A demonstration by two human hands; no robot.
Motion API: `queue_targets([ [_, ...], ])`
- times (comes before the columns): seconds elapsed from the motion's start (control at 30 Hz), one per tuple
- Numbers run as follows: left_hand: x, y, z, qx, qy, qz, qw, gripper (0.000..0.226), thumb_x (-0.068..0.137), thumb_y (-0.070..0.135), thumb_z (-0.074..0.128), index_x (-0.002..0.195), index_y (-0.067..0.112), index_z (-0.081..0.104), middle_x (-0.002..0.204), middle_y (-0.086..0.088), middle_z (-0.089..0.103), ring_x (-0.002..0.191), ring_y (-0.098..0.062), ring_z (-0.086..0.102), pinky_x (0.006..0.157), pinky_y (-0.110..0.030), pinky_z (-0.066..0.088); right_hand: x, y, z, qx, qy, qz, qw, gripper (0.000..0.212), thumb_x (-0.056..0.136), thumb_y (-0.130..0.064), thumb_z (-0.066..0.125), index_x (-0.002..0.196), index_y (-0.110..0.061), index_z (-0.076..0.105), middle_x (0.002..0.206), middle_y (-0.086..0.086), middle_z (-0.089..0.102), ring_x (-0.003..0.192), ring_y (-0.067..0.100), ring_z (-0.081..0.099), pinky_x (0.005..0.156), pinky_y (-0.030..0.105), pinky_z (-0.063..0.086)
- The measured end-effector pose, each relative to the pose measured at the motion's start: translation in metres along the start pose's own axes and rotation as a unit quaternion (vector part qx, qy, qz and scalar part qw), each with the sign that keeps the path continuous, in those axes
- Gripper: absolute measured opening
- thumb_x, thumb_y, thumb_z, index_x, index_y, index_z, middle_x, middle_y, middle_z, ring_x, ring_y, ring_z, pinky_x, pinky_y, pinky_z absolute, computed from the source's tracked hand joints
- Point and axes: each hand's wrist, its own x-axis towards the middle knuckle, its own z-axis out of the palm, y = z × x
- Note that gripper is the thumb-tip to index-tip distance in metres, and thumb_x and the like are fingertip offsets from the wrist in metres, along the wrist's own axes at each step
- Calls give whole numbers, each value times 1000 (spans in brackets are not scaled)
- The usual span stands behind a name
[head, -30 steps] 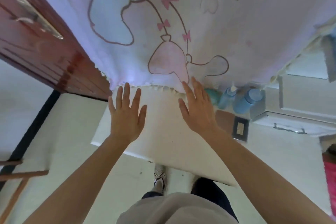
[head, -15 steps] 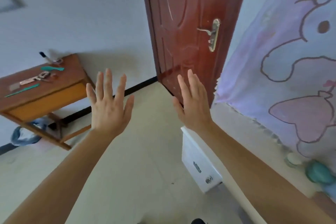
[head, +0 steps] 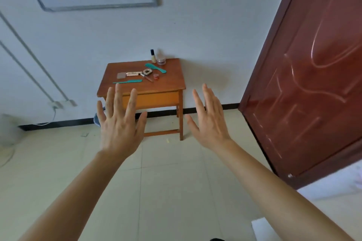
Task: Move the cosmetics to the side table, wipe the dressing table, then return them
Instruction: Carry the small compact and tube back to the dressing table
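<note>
wooden side table (head: 168,84) on floor; combs (head: 155,68), bottle (head: 153,56), jar (head: 161,58) on top

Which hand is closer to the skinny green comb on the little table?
Left. The left hand hovers just below the skinny green comb in view; the right hand is farther off to its right. Neither touches it.

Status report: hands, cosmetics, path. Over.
Left hand and right hand both open, empty. Cosmetics lie on the wooden table ahead, none held. Tiled floor between, nothing in the way.
</note>
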Motion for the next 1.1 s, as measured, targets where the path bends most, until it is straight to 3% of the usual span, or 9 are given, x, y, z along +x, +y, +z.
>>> queue_targets([
  [0.23,68,-67,67,19,-55,-24,998,65,98,54,23,154,21,20,162,-14,6,149,-33,3,117,-60,10,114,-10,92,21,-31,-20,999,72,100,-45,43,158,-18,8,165,13,-3,151,31,5,121,48,19],
  [0.63,296,-169,186,54,-142,-59,987,67,96,59,13,155,27,6,163,-8,-1,150,-28,-4,118,-54,2,374,10,243,46,-117,-28,992,69,100,-42,42,157,-22,8,165,9,1,152,27,1,122,44,15],
  [0.87,354,-238,238,38,-199,-86,975,66,98,55,23,155,25,6,163,-7,-9,149,-26,-14,119,-52,-1,464,0,315,47,-218,-50,973,68,101,-39,45,157,-21,9,165,7,0,152,25,1,123,43,15],
  [0.97,383,-272,269,43,-223,-87,970,68,97,58,17,155,27,0,162,-7,-13,148,-27,-16,118,-51,-4,495,0,348,41,-232,-45,971,66,101,-37,47,156,-21,15,165,8,6,152,25,5,123,42,16],
  [1.1,436,-316,313,49,-257,-70,963,71,98,56,28,154,28,-7,160,-5,-24,147,-26,-22,119,-51,-5,541,-1,390,27,-240,-8,970,65,101,-38,48,156,-23,16,165,7,9,152,25,8,120,39,16],
])
